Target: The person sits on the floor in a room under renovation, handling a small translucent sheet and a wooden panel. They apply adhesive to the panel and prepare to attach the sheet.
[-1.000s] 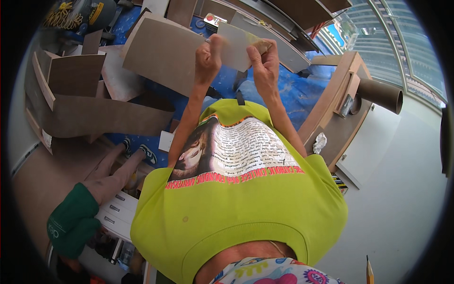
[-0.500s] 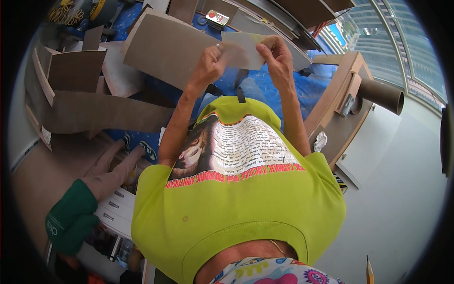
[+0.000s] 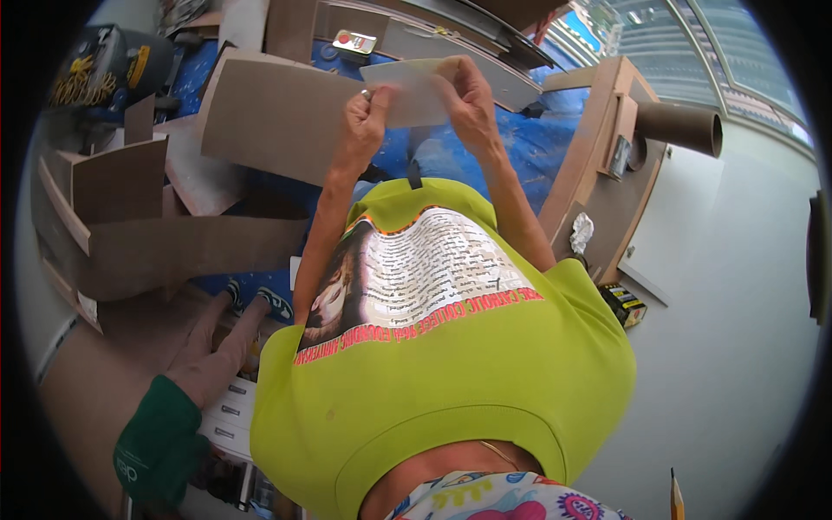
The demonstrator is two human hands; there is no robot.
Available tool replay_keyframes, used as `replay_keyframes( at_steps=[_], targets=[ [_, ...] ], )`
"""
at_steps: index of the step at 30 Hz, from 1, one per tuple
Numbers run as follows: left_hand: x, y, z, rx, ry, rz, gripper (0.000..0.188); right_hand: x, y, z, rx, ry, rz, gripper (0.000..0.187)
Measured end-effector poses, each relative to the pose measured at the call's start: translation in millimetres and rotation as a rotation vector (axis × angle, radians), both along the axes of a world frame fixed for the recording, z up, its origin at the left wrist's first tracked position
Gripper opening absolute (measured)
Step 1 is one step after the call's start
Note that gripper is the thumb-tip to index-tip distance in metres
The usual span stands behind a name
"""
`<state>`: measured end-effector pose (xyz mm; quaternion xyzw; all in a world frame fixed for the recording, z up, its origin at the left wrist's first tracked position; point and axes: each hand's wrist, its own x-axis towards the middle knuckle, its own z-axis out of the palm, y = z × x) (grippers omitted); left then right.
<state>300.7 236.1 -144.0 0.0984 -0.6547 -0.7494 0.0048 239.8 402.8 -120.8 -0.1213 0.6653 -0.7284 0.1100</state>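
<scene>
Both arms reach forward past my lime-green shirt, with a thin, pale, slightly see-through sheet (image 3: 409,97) between the hands. My left hand (image 3: 364,123) pinches its left side, thumb up, a ring showing on one finger. Closed on the sheet's right side is my right hand (image 3: 470,100), the fingers bent over its edge. Just beyond and to the left of my left hand lies a large grey-brown board (image 3: 269,113). Below the sheet, the floor is covered in blue sheeting (image 3: 537,169).
Brown panels (image 3: 182,247) stand and lie at the left. A red-and-white tin (image 3: 354,43) sits beyond my hands. At right are a wood-edged cabinet (image 3: 598,130), a cardboard tube (image 3: 680,126) and crumpled paper (image 3: 581,232). Another person in a green top (image 3: 160,442) is at lower left.
The whole view has shifted, so most surroundings appear farther left. Both hands keep hold of the pale sheet, which now hangs at a slightly different tilt.
</scene>
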Motion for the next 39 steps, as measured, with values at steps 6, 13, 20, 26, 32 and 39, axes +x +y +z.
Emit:
replay_keyframes(
  at_steps=[6, 13, 20, 26, 32, 39],
  targets=[
    [5.8, -6.1, -10.0, 0.033, -0.012, -0.124, 0.028, -5.3, 4.6, -12.0, 0.091, 0.042, -0.010, 0.021],
    [-11.2, -6.3, 6.8, 0.303, -0.025, -0.199, 0.029, -2.0, 11.5, -1.4, 0.097, 0.077, -0.056, 0.021],
    [-25.1, 5.7, -18.4, 0.326, -0.013, -0.089, 0.034, -2.2, 6.6, 8.2, 0.095, 0.124, -0.161, 0.019],
    [-25.6, 3.3, -3.9, 0.193, 0.058, -0.202, 0.031, -7.4, 9.4, 12.9, -0.004, 0.113, -0.217, 0.019],
    [-24.0, -9.2, -2.4, 0.079, 0.069, -0.304, 0.028, -7.6, 8.1, 7.2, -0.015, 0.118, -0.213, 0.020],
    [-29.8, -1.6, 28.2, 0.216, 0.062, -0.493, 0.043, -12.6, 19.4, 3.0, -0.146, -0.019, -0.170, 0.023]
  ],
)
